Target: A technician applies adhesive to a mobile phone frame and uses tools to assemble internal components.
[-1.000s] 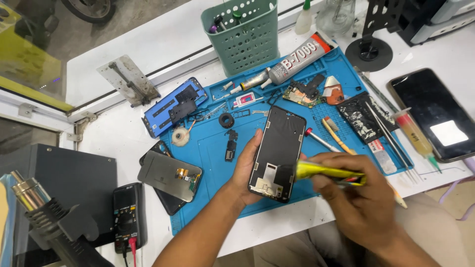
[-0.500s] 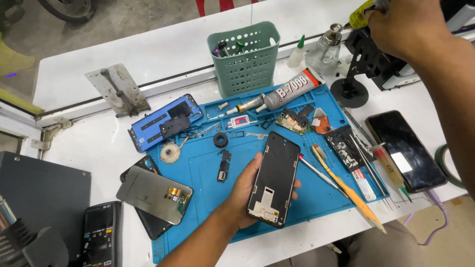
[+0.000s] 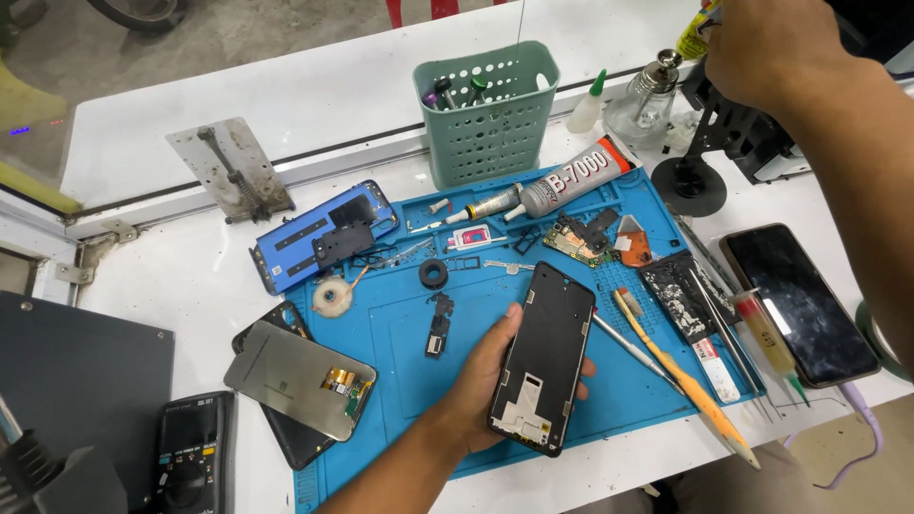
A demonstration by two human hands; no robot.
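Your left hand (image 3: 481, 381) is near you, over the blue mat (image 3: 400, 371), and it holds the black phone frame (image 3: 543, 360). The fingers are wrapped under the frame and the thumb presses on its left edge, so the grip is closed around it. The frame is tilted a little, with its near end pointing toward you.

To the left of this hand, a grey screen panel (image 3: 297, 379) lies on a dark phone part, half on the mat and half on the white table (image 3: 190, 286). A black meter (image 3: 190, 457) is at the near left corner. To the right of the frame, a yellow brush (image 3: 681, 376) and a thin metal tool lie on the mat, and a dark phone (image 3: 798, 303) lies on the table just beside the mat.

Farther away on the mat you see a blue phone back (image 3: 324, 236), a small roll of tape (image 3: 333, 297), a circuit board (image 3: 576, 238) and a grey glue tube (image 3: 571, 176). Behind the mat stands a green basket (image 3: 490, 119) with tools inside.

Your right hand (image 3: 771, 43) is far away at the right, raised near a glass bottle (image 3: 645, 103). It is closed around a yellow handle (image 3: 695, 36), pinching it between the fingers.
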